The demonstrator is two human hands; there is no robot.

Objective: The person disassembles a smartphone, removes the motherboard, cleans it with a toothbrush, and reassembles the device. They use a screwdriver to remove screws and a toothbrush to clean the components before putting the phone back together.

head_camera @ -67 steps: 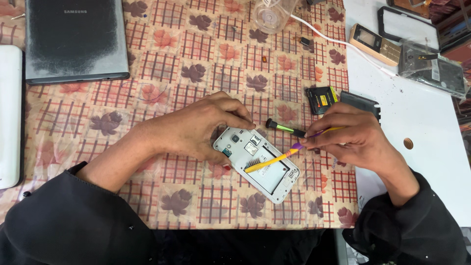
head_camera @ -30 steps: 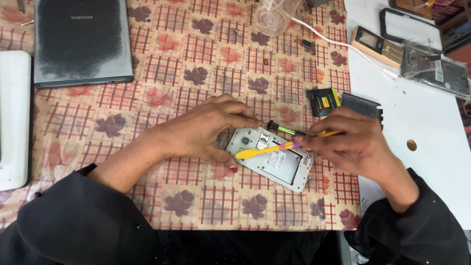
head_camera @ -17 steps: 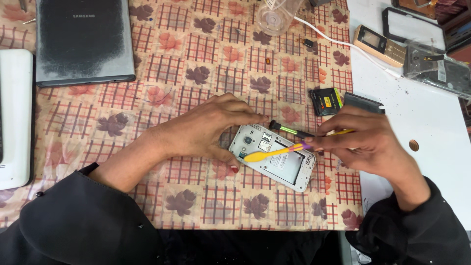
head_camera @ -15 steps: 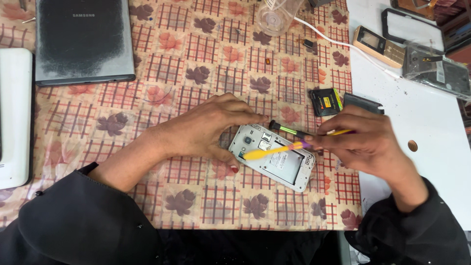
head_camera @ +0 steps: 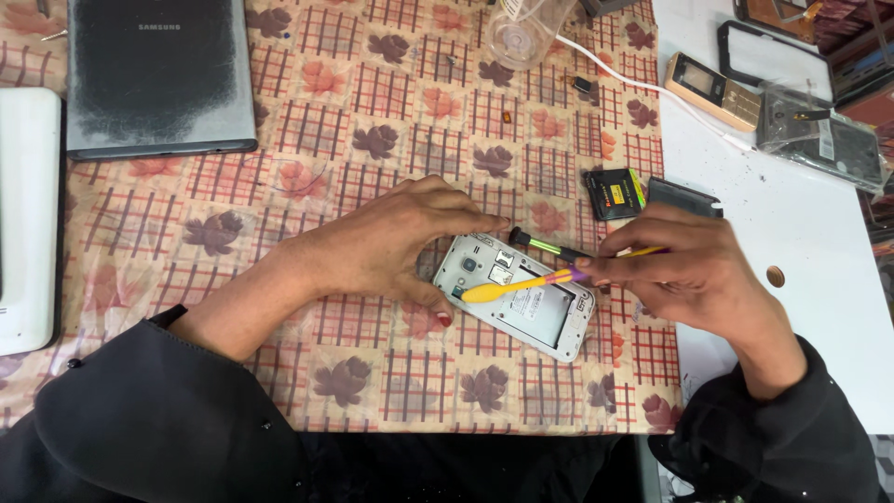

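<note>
Leaf-patterned cloth covers the table (head_camera: 372, 112). At centre frame, the opened phone (head_camera: 521, 298), back cover and battery already out, is pinned by the left hand (head_camera: 391, 247); the right hand (head_camera: 694, 275) is pinched around a yellow pry tool (head_camera: 507, 289) laid on it. Reassembly evidently remains.

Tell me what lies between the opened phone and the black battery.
In the head view, a green-and-black screwdriver lies between the opened phone and the black battery, on patterned cloth.
</note>
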